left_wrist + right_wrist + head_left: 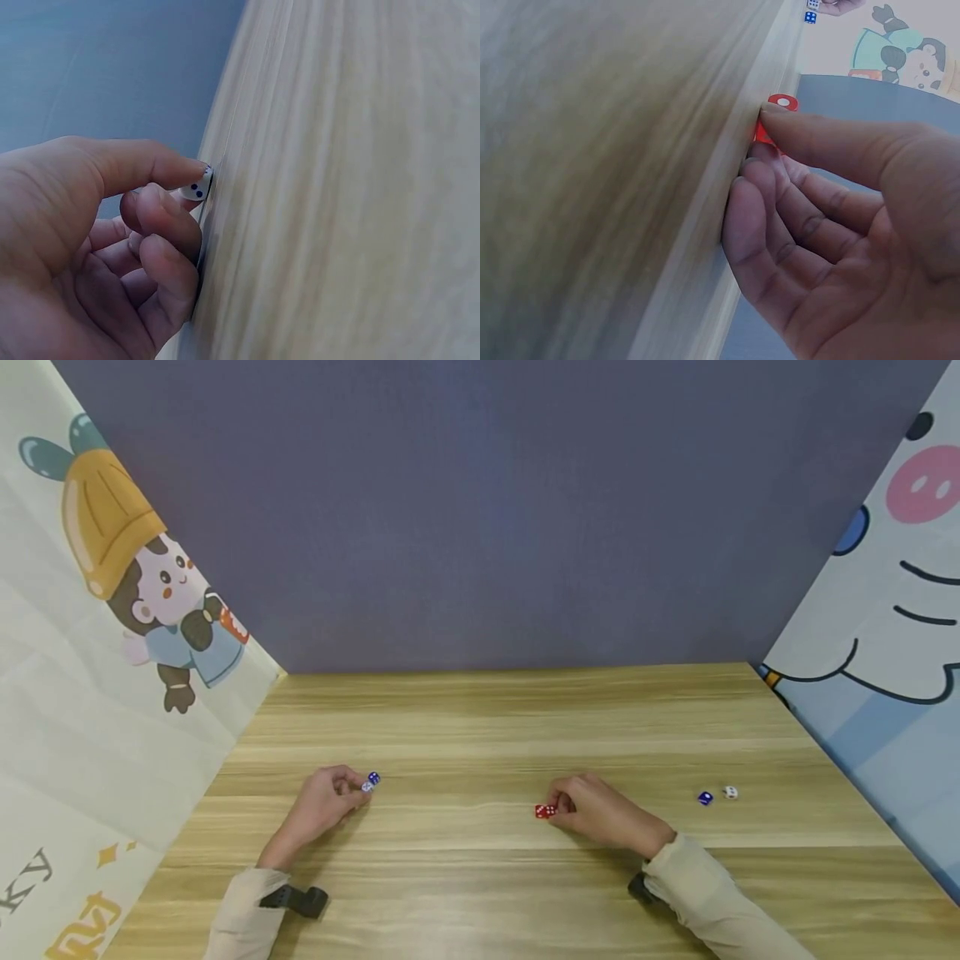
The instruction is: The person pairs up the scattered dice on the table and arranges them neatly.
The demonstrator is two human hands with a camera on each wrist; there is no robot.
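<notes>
On the wooden table (480, 718) my left hand (360, 789) pinches a white die (367, 787) between thumb and forefinger, low against the tabletop. The left wrist view shows that white die (196, 189) with two dark pips facing out. A blue die (373, 777) sits right beside it, just beyond my fingertips. My right hand (557, 808) pinches a red die (545, 811) with white pips down on the wood. In the right wrist view the red die (769, 124) shows between thumb and curled fingers.
A second blue die (705, 798) and a second white die (731, 792) lie apart to the right of my right hand. Cartoon-printed panels wall the table on the left (112, 635) and right (885, 635); a plain purple wall (480, 510) closes the back.
</notes>
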